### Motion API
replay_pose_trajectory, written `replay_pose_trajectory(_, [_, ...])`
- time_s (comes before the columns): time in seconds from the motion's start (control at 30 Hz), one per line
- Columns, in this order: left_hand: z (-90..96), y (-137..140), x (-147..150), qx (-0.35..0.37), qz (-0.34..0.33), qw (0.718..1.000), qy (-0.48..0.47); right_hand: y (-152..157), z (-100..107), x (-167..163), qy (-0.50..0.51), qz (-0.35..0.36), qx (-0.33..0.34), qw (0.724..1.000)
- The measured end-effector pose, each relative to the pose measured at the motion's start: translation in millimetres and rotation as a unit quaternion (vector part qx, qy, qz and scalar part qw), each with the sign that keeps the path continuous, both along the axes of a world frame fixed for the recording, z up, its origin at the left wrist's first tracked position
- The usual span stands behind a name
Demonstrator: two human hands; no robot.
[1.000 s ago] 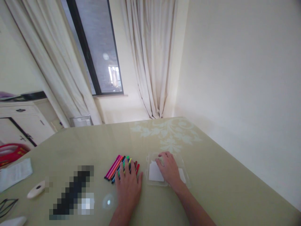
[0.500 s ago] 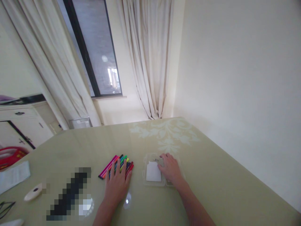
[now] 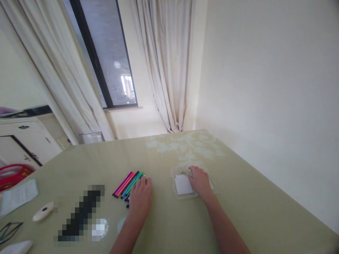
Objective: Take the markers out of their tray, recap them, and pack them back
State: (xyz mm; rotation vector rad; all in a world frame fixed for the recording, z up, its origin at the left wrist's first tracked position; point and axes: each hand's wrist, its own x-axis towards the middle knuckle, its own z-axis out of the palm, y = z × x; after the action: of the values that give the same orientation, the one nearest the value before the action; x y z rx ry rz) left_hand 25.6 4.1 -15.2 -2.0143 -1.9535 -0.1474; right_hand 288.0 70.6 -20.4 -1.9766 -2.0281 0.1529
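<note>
Several coloured felt-tip pens lie side by side on the pale green table. My left hand rests on their near ends with the fingers curled over them. My right hand lies flat on a clear plastic case with a white card inside, a little to the right of the pens. Whether the left hand grips any pen is hidden by the fingers.
At the left of the table lie a folded paper, a white oval object, glasses and a dark blurred item. A white cabinet and a red basket stand beyond the table edge. A wall runs along the right.
My left hand has curled its fingers over the pens' near ends and bunched them. My right hand and the clear case sit slightly farther right and farther away.
</note>
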Motion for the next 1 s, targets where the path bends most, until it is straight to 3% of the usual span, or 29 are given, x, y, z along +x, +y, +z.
replay_pose_trajectory(0.1, [0.7, 7.2, 2.6, -0.015, 0.008, 1.000, -0.007, 4.2, -0.5, 9.3, -0.006, -0.043, 0.002, 0.999])
replay_pose_trajectory(0.37, [-23.2, 4.6, -12.1, -0.024, -0.013, 0.996, -0.082, 13.2, -5.9, 39.0, -0.012, -0.123, 0.009, 0.992])
replay_pose_trajectory(0.47, [-28.2, 2.3, -9.3, -0.053, -0.024, 0.991, -0.122, 10.3, -0.9, 32.7, -0.001, -0.135, 0.058, 0.989])
replay_pose_trajectory(0.53, [-29.9, 0.8, -0.8, -0.070, -0.047, 0.982, -0.166, 4.5, 4.6, 15.7, 0.046, -0.099, 0.112, 0.988])
replay_pose_trajectory(0.6, [-30.0, -1.3, 9.5, -0.083, -0.065, 0.971, -0.215, -4.8, 9.0, -9.6, 0.146, 0.016, 0.134, 0.980])
replay_pose_trajectory(0.7, [-26.9, -5.1, 19.0, -0.074, -0.084, 0.960, -0.257, -22.2, 9.3, -50.2, 0.301, 0.252, 0.029, 0.919])
replay_pose_trajectory(0.73, [-25.4, -6.0, 19.9, -0.064, -0.092, 0.958, -0.266, -27.3, 7.9, -61.0, 0.330, 0.291, 0.004, 0.898])
replay_pose_trajectory(0.87, [-19.4, -6.3, 18.9, -0.044, -0.136, 0.936, -0.322, -34.5, 2.3, -79.7, 0.424, 0.267, -0.030, 0.865])
replay_pose_trajectory(1.0, [-17.8, -1.9, 16.2, -0.071, -0.141, 0.909, -0.387, -17.1, 5.0, -57.9, 0.473, 0.231, -0.054, 0.849])
